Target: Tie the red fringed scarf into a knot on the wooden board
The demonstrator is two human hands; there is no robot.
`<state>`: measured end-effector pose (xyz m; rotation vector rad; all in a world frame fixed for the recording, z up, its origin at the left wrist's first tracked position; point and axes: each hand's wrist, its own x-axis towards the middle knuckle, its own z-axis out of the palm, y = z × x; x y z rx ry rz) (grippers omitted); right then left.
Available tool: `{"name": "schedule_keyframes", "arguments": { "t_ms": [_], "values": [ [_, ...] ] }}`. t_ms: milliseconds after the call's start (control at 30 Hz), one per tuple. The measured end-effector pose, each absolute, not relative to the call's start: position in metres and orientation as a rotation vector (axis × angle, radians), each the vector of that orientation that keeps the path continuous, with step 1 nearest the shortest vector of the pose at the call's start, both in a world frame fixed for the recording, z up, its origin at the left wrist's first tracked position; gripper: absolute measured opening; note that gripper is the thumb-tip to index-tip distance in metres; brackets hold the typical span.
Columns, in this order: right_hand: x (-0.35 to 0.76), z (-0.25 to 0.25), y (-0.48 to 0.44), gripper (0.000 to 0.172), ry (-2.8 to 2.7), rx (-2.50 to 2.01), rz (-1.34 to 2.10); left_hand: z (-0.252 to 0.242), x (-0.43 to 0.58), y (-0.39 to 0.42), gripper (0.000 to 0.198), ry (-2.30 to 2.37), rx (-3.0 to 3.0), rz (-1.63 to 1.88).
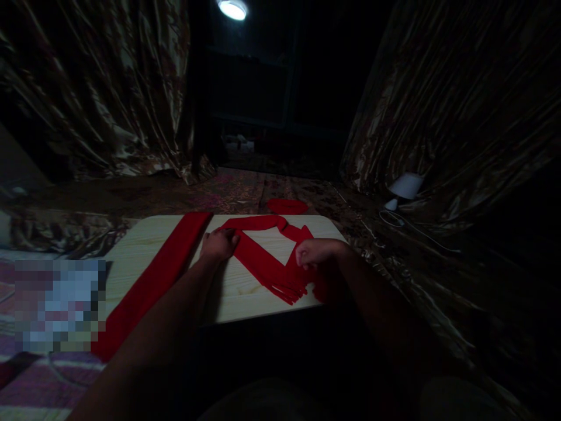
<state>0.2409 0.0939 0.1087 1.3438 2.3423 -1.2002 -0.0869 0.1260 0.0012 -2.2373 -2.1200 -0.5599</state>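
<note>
Lying in a bent loop on the table, towards its three o'clock side, the scarf is judged to be light, soft and limp — not fragile, and unlikely to slip. It would be best held by the flat band, away from the fringe, whose strands could tangle. At the loop's ten o'clock corner, the left hand is laid over the cloth, fingers bent down; whether any is pinched cannot be told. At three o'clock, the right hand is held by the scarf with fingers curled nearly closed; whether cloth is caught between them cannot be made out. Plain red is shown throughout, with a kink at one o'clock and the fringe pointed to five — the near right part is darkened by shadow. A red strip is laid from the table's eleven o'clock towards eight.
</note>
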Motion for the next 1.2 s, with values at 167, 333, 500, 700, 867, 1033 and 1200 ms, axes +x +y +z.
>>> {"name": "schedule_keyframes", "arguments": {
  "t_ms": [167, 333, 500, 700, 867, 1033, 1200],
  "values": [
    [0.221, 0.088, 0.103, 0.018, 2.778, 1.807, -0.242, 0.000, -0.087, 0.128, 0.053, -2.141, -2.226, -0.549],
    [0.206, 0.070, 0.123, 0.035, 2.613, 1.619, 0.067, 0.000, -0.088, 0.129, 0.051, -2.141, -2.227, -0.528],
    [0.204, 0.063, 0.142, 0.036, 2.425, 1.669, 0.043, 0.001, -0.086, 0.127, 0.051, -2.130, -2.225, -0.551],
    [0.219, 0.080, 0.163, 0.031, 2.736, 2.075, 0.124, 0.001, -0.086, 0.126, 0.048, -2.128, -2.225, -0.560],
    [0.227, 0.088, 0.177, 0.040, 2.901, 2.087, -0.076, 0.003, -0.086, 0.125, 0.049, -2.123, -2.224, -0.528],
    [0.221, 0.094, 0.181, 0.041, 2.709, 2.172, -0.521, 0.003, -0.085, 0.127, 0.050, -2.136, -2.223, -0.515],
    [0.206, 0.102, 0.179, 0.042, 2.616, 2.401, -0.939, 0.007, -0.086, 0.119, 0.048, -2.146, -2.185, -0.645]
  ]
}}
